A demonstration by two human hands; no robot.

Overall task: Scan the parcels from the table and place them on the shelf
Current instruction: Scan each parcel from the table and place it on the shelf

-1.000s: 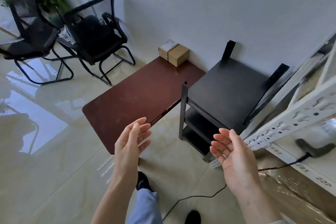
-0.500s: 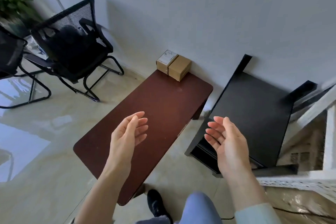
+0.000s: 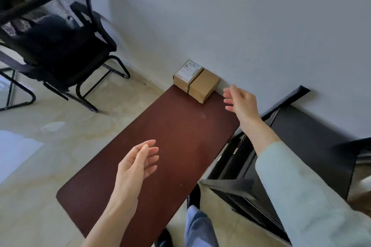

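Two small cardboard parcels stand side by side at the far end of the dark red-brown table (image 3: pixel 170 146), against the wall. The left parcel (image 3: pixel 186 75) has a white label on top; the right parcel (image 3: pixel 203 86) is plain brown. My right hand (image 3: pixel 240 100) reaches out over the table's far right corner, just right of the plain parcel, fingers apart and holding nothing. Lower down, my left hand (image 3: pixel 138 161) hovers over the middle of the table, open and empty. A black shelf unit (image 3: pixel 305 138) stands to the right of the table.
A black mesh chair (image 3: pixel 58 46) stands at the left on the glossy tiled floor (image 3: pixel 50 146). The grey wall runs behind the table and shelf. My legs and a shoe show below the table's near edge.
My view has moved closer to the table. My right hand has stretched forward from near the shelf toward the parcels. My left hand stays open over the table.
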